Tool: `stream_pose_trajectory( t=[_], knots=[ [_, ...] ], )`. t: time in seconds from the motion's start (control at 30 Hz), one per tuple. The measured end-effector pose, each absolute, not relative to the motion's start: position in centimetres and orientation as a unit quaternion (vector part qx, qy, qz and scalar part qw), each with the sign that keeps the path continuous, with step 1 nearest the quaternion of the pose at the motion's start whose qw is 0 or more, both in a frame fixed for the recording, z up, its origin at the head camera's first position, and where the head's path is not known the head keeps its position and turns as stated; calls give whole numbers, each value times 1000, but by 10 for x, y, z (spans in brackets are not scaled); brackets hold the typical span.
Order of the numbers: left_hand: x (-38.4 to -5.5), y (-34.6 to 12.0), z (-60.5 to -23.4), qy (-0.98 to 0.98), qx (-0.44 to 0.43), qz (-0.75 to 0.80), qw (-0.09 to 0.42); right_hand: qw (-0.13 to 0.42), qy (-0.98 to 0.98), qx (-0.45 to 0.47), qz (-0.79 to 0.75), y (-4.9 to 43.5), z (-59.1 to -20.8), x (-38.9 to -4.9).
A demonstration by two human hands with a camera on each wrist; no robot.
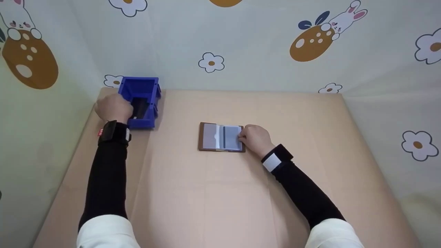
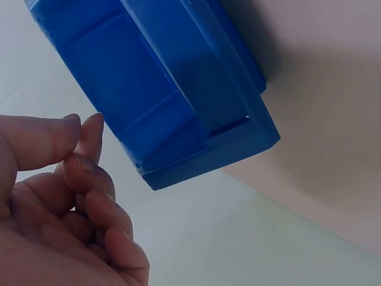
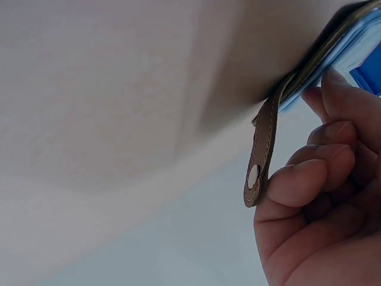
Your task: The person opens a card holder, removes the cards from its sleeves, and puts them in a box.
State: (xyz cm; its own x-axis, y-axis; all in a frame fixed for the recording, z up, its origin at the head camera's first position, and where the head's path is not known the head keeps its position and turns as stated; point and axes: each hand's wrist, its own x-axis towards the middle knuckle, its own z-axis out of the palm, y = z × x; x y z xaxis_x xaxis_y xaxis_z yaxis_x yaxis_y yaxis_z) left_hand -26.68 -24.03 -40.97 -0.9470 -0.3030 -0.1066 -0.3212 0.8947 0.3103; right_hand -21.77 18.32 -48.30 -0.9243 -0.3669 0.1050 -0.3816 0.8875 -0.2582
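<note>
A brown card holder (image 1: 201,136) lies open on the table, with clear plastic sleeves (image 1: 231,137) spread across it. My right hand (image 1: 256,138) is at its right edge, thumb and forefinger pinching the sleeve edge. In the right wrist view, the strap (image 3: 262,149) with a snap button hangs near the curled fingers of that hand. My left hand (image 1: 114,108) is at the near left side of a blue bin (image 1: 142,123). Its thumb meets the fingertips and the other fingers curl, with nothing visible between them. Inside the bin lies a dark object (image 1: 139,107), partly hidden.
A light brown sheet covers the table (image 1: 206,199), with fold lines running across it. Behind and at both sides stand cloth walls (image 1: 255,69) printed with flowers and rabbits. The bin stands in the far left corner, close to the back wall.
</note>
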Motion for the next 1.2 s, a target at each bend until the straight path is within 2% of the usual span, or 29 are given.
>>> stream_pose_trajectory(
  t=[0.17,0.3,0.47,0.67,1.0,1.2],
  knots=[
    [-264,-236,-407,971,-160,174,20,27,-970,196,140,184,-483,-218],
    [-260,-228,-407,969,-148,196,-14,25,-971,194,139,184,-483,-218],
    [-255,-211,-406,970,-102,212,-59,24,-971,194,136,184,-483,-217],
    [-251,-178,-408,973,-37,211,-85,20,-973,191,129,183,-482,-217],
    [-238,-114,-431,966,69,245,-47,22,-973,191,129,183,-481,-216],
    [-231,-86,-446,966,103,234,-30,25,-972,196,127,183,-482,-217]
  ],
)
